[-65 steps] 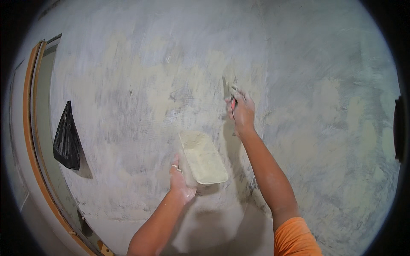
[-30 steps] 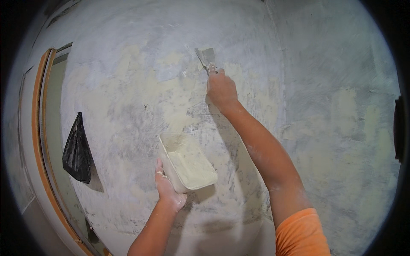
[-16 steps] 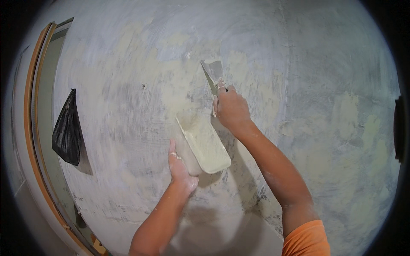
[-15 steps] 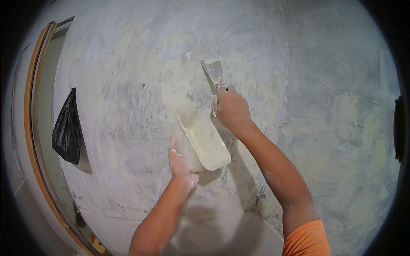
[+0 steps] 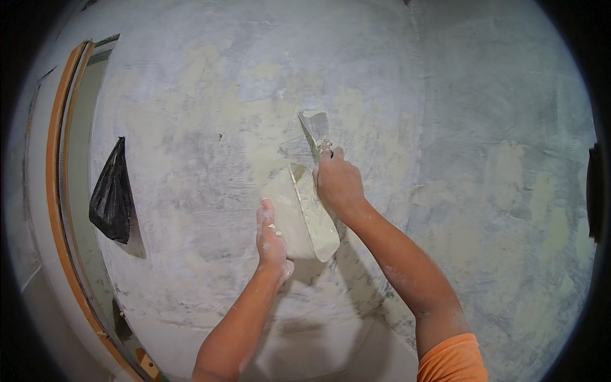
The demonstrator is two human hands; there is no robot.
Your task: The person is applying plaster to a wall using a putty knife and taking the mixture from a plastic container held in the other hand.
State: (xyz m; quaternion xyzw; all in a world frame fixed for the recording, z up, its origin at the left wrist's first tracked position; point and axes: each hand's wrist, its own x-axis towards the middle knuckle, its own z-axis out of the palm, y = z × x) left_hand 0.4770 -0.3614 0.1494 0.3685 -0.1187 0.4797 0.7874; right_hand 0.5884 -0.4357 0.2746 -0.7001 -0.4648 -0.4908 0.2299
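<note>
I see left hand (image 5: 272, 245) near centre, fingers spread against side of pale container (image 5: 289, 219), holding it tilted, cream filler (image 5: 321, 219) inside. Just right and farther, right hand (image 5: 340, 183) has fingers closed round handle of putty knife (image 5: 320, 124), some filler on blade. Beyond, wall (image 5: 191, 267) looks partly done, I judge: cream patches spread, grey streaks left between. Versus half second ago, container tips further, mouth turned right; knife sits lower.

bare left hand (image 5: 272, 242) plus bare right hand (image 5: 342, 184): 2 | putty knife (image 5: 317, 125): 1 | rectangular plastic tub (image 5: 287, 219): 1 | black plastic bag (image 5: 113, 198), left: 1 | orange sleeve (image 5: 453, 360), right: 1 | orange-brown door frame (image 5: 53, 172), left: 1
</note>
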